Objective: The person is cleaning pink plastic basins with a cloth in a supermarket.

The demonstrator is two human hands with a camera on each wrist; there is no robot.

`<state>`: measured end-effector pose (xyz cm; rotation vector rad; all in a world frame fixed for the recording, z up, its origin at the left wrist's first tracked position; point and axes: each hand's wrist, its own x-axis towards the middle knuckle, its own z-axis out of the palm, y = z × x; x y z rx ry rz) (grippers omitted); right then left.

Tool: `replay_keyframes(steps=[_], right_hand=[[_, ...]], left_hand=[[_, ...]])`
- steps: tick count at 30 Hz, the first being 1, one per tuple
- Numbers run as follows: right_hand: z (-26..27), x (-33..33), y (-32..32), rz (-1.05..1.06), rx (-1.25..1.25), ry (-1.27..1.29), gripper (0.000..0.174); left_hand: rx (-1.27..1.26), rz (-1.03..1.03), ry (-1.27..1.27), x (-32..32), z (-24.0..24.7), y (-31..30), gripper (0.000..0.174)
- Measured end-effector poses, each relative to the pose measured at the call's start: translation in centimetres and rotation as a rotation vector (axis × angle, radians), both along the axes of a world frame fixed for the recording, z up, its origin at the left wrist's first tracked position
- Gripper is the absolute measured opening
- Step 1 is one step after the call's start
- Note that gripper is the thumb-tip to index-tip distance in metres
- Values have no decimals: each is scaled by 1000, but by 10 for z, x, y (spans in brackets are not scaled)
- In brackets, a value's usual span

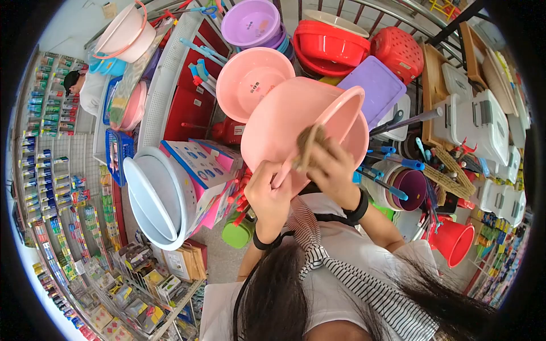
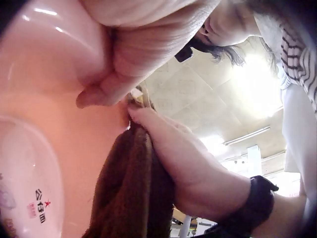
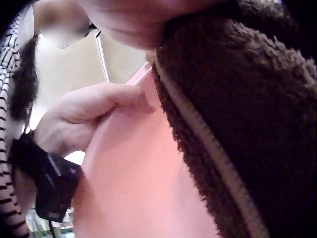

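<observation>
A pink plastic basin (image 1: pixel 273 122) is held up tilted before the chest. My left hand (image 1: pixel 267 196) grips its rim at the near side, the thumb lying over the edge in the right wrist view. A brown fluffy cloth (image 3: pixel 242 124) with a lighter stitched edge hangs from my right hand (image 1: pixel 333 170), which pinches it against the rim close to the left hand. Printed marks show inside the basin in the left wrist view, and the cloth (image 2: pixel 124 183) drapes beside that inner wall. The right hand is blurred in the head view.
Behind stand another pink basin (image 1: pixel 253 85), purple basins (image 1: pixel 250 23) and red basins (image 1: pixel 333 48). Pale blue tubs (image 1: pixel 153 199) are at the left, white lidded boxes (image 1: pixel 478 125) and a red bucket (image 1: pixel 453 241) at the right. Hanging goods line the left wall, where a person in a cap (image 1: pixel 73 82) shows.
</observation>
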<state>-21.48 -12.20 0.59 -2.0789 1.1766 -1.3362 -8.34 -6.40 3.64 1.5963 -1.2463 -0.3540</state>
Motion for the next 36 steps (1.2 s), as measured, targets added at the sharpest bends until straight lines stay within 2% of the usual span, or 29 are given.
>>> replay_keyframes(steps=[1,3,4,5,7,8,9,11,15,17,19,22,23,27,30,35,36], right_hand=[[0,1,3,1,-1,0,46],[0,3,7,232,-183,80,46],[5,-1,4,270,-114,139,45],[3,-5,0,265,-116,137,45],[1,-9,-14,104,-38,152,46],[4,-11,-21,-28,108,16,46],[12,-12,-28,-129,98,10,46],[4,-18,-33,-149,139,-83,48],[14,-9,-11,-48,152,-5,50],[16,-3,-1,91,-106,146,51],[23,-8,-3,67,-112,224,49],[22,-22,-23,-147,120,201,46],[20,-27,-32,-214,152,122,45],[13,-39,-42,-204,73,144,43],[9,-39,-35,-191,71,168,42],[13,-21,-15,-179,36,175,42],[11,-18,-15,-121,-111,208,44]], left_hand=[[-1,1,0,1,2,0,12],[25,15,30,3,6,-1,12],[23,9,28,4,5,-3,12],[6,14,-2,5,3,-4,12],[-10,18,-33,7,3,-3,12],[1,13,-35,9,4,-1,13],[11,9,-36,10,5,0,13],[28,-19,-58,15,5,3,15],[-5,-94,-102,17,-5,1,16],[-16,-93,-84,15,-4,-1,16],[-29,-98,-71,16,-1,-1,16],[2,-84,-64,20,-1,4,16],[-8,-65,-57,24,-4,6,17],[-24,-75,-68,30,-4,6,18],[15,-86,-163,36,-3,4,18],[22,-107,-179,20,-1,-9,16],[9,-131,-224,15,-3,-10,15]])
